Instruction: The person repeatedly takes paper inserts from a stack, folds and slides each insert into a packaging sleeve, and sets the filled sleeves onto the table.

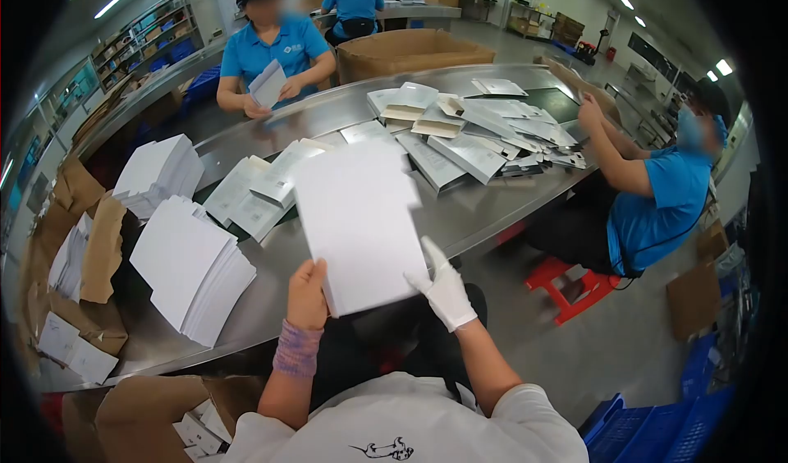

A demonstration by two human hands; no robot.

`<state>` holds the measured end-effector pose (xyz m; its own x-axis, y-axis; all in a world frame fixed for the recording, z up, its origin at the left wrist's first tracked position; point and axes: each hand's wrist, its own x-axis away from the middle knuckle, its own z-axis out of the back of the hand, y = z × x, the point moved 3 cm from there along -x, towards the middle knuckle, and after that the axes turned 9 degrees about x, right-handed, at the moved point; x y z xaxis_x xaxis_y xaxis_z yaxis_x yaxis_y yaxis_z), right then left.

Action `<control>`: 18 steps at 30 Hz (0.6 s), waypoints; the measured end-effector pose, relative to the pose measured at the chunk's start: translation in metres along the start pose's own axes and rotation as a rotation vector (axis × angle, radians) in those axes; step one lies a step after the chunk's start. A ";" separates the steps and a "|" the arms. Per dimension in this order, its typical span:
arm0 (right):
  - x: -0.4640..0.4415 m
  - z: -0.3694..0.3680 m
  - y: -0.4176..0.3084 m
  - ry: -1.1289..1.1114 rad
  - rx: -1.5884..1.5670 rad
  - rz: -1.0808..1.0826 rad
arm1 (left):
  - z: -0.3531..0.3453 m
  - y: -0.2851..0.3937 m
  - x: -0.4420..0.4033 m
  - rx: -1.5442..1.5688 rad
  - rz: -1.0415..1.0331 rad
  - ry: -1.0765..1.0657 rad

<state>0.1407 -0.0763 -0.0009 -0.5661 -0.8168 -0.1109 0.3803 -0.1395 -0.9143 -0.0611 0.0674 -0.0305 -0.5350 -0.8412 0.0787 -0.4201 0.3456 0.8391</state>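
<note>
A flat white carton blank [357, 225] with a notched right edge is held up in front of me, its upper edge blurred. My left hand [308, 295], bare above a purple knitted wristband, grips its lower left edge with the thumb on the face. At the lower right edge is my right hand [444, 286] in a white glove, fingers stretched out and thumb against the carton. Left of my hands stands a stack of white carton blanks [185, 258], with another stack [160, 171] behind it. Beyond the held blank lie flattened printed cartons [271, 184].
A steel table [509, 217] curves around me, with a pile of cartons [476, 147] on it. One person [279, 52] across holds a carton; another [657, 176] sits at right on a red stool [570, 286]. Cardboard boxes [135, 414] stand lower left; blue crates [657, 426] lower right.
</note>
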 end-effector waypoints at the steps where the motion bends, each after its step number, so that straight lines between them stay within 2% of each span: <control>1: 0.001 0.007 -0.020 0.149 0.346 0.122 | 0.002 0.003 -0.007 0.213 -0.023 0.030; 2: 0.001 0.011 -0.039 0.223 0.509 0.331 | 0.005 0.007 -0.010 0.290 0.011 0.050; 5: 0.011 0.000 -0.097 -0.035 0.861 0.849 | -0.002 0.000 -0.007 0.342 0.111 0.057; 6: 0.011 -0.013 -0.094 -0.155 0.843 0.936 | -0.005 -0.008 -0.008 0.323 0.133 0.001; 8: 0.006 -0.027 -0.097 -0.155 0.868 1.015 | -0.006 -0.029 -0.007 0.287 0.183 -0.100; 11: -0.002 -0.038 -0.090 -0.275 0.866 1.040 | -0.029 0.006 -0.004 0.188 0.246 -0.095; 12: 0.004 -0.038 -0.097 -0.313 0.903 1.038 | 0.005 -0.007 -0.028 0.131 0.209 -0.083; 15: 0.018 -0.049 -0.097 -0.392 0.876 1.116 | 0.011 0.025 -0.052 -0.001 -0.119 -0.032; 17: 0.025 -0.051 -0.110 -0.473 0.953 1.142 | 0.022 0.031 -0.072 -0.025 -0.115 -0.004; 18: 0.014 -0.057 -0.109 -0.666 0.843 0.957 | 0.026 0.033 -0.079 -0.039 -0.112 0.005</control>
<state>0.0498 -0.0410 0.0755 0.5010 -0.8565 -0.1243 0.8566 0.5112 -0.0695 -0.0517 0.1560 -0.0228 -0.4828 -0.8756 -0.0144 -0.4485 0.2331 0.8628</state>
